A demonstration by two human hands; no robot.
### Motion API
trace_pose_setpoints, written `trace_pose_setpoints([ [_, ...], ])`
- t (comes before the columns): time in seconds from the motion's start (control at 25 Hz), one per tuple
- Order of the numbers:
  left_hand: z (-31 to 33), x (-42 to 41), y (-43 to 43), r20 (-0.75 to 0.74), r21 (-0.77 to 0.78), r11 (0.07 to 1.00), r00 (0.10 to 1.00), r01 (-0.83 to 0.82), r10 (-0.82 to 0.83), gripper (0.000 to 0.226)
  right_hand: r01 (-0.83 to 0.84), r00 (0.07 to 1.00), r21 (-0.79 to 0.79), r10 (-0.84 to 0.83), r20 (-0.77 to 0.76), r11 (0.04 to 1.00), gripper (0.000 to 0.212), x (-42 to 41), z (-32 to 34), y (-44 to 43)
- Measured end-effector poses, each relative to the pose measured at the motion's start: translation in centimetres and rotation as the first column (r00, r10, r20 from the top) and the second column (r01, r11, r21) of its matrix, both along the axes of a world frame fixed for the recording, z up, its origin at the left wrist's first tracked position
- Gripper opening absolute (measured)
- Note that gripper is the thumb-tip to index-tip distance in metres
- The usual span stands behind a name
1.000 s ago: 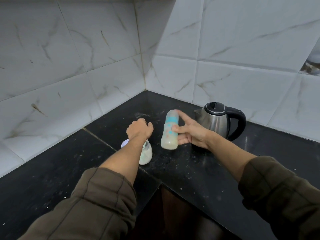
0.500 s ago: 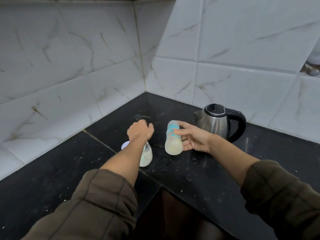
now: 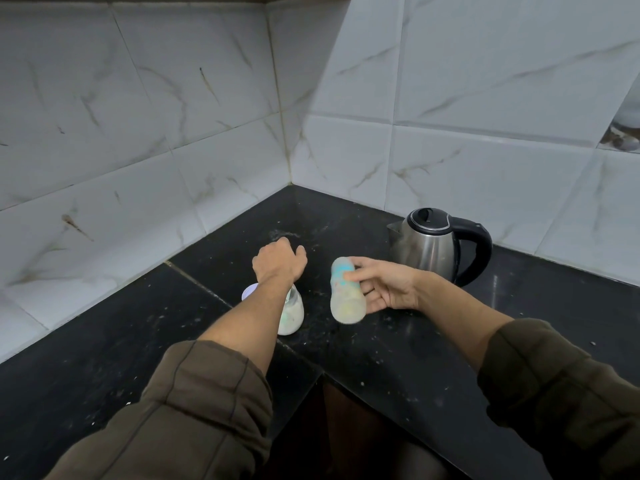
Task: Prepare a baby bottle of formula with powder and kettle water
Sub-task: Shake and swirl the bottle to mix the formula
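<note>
A pale baby bottle (image 3: pixel 344 299) with blue print and a milky fill stands near the middle of the black counter (image 3: pixel 381 358), leaning slightly. My right hand (image 3: pixel 388 287) grips its side from the right. To its left stands a small clear container (image 3: pixel 292 315) with white powder in it, partly hidden by my left forearm. My left hand (image 3: pixel 278 259) hovers just beyond it with the fingers curled downward, and what it holds is hidden. A steel kettle (image 3: pixel 429 247) with a black handle and lid stands behind my right hand.
A round white lid (image 3: pixel 250 292) shows beside my left wrist. White marble tiles close off the corner behind and to the left. The counter's inner edge drops into a dark gap near me. Powder specks dot the counter.
My right hand has lowered the baby bottle from a raised tilt down towards the counter. My left hand has stayed above the powder container.
</note>
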State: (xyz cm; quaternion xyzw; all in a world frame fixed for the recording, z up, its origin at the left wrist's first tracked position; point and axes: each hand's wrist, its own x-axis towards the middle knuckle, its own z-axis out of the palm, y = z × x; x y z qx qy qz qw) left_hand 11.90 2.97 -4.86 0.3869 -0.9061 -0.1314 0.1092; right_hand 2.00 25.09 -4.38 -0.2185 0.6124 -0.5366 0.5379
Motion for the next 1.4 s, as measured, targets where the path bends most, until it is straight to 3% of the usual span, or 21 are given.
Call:
trace_pose_setpoints([
  [0.08, 0.0, 0.1, 0.0, 0.004, -0.012, 1.0, 1.0, -0.004, 0.004, 0.046, -0.041, 0.999, -0.012, 0.04, -0.032, 0.999, 0.065, 0.0, 0.2, -0.1],
  [0.2, 0.0, 0.3, -0.1, 0.008, -0.019, 1.0, 1.0, -0.004, 0.005, 0.046, 0.15, 0.989, 0.01, -0.149, -0.016, 0.989, 0.059, -0.3, 0.3, -0.4],
  [0.36, 0.2, 0.3, 0.0, 0.0, -0.006, 1.0, 1.0, 0.002, -0.002, 0.046, -0.036, 0.999, 0.02, 0.037, -0.038, 0.999, 0.062, 0.3, 0.4, -0.4],
  [0.52, 0.3, 0.5, -0.1, -0.006, -0.013, 1.0, 1.0, -0.004, 0.004, 0.047, 0.318, 0.948, 0.065, -0.319, 0.007, 0.946, 0.06, -0.6, 0.3, -0.8],
  [0.56, 0.2, 0.6, -0.1, -0.003, -0.014, 1.0, 1.0, -0.006, 0.006, 0.047, 0.301, 0.952, 0.087, -0.304, 0.03, 0.95, 0.061, -0.2, 0.4, -0.8],
  [0.68, 0.1, 0.4, 0.2, 0.008, -0.02, 1.0, 1.0, -0.003, 0.004, 0.047, 0.046, 0.999, 0.084, -0.044, -0.022, 0.995, 0.067, 0.6, 0.1, -0.8],
  [0.72, 0.2, 0.3, 0.3, 0.004, -0.015, 1.0, 1.0, 0.001, -0.001, 0.047, 0.057, 0.998, 0.086, -0.055, -0.024, 0.995, 0.069, 0.4, 0.4, -0.8],
  [0.84, 0.7, -0.3, 0.2, -0.007, -0.015, 1.0, 1.0, 0.012, -0.012, 0.047, 0.311, 0.95, 0.119, -0.313, -0.006, 0.943, 0.066, -1.1, 0.7, -0.5],
  [0.88, 0.7, -0.2, 0.1, -0.007, -0.015, 1.0, 1.0, 0.008, -0.008, 0.046, 0.308, 0.95, 0.142, -0.312, 0.009, 0.941, 0.065, -0.8, 1.0, -0.5],
  [1.0, 0.4, 0.0, 0.2, 0.004, -0.024, 1.0, 1.0, 0.004, -0.004, 0.046, 0.085, 0.996, 0.134, -0.084, -0.014, 0.987, 0.064, 0.2, 0.5, -0.8],
  [1.2, 0.4, -0.3, 0.1, 0.007, -0.023, 1.0, 1.0, 0.009, -0.009, 0.046, 0.285, 0.957, 0.167, -0.289, 0.003, 0.944, 0.059, -0.5, 1.2, -0.9],
  [1.32, 0.3, -0.3, 0.0, 0.008, -0.023, 1.0, 1.0, 0.01, -0.01, 0.046, 0.064, 0.998, 0.164, -0.058, -0.038, 0.984, 0.058, 0.2, 1.0, -1.1],
  [1.4, 0.3, -0.3, -0.1, 0.012, -0.025, 1.0, 1.0, 0.01, -0.009, 0.046, 0.095, 0.992, 0.088, -0.087, -0.091, 0.992, 0.058, 0.1, 1.6, -1.3],
])
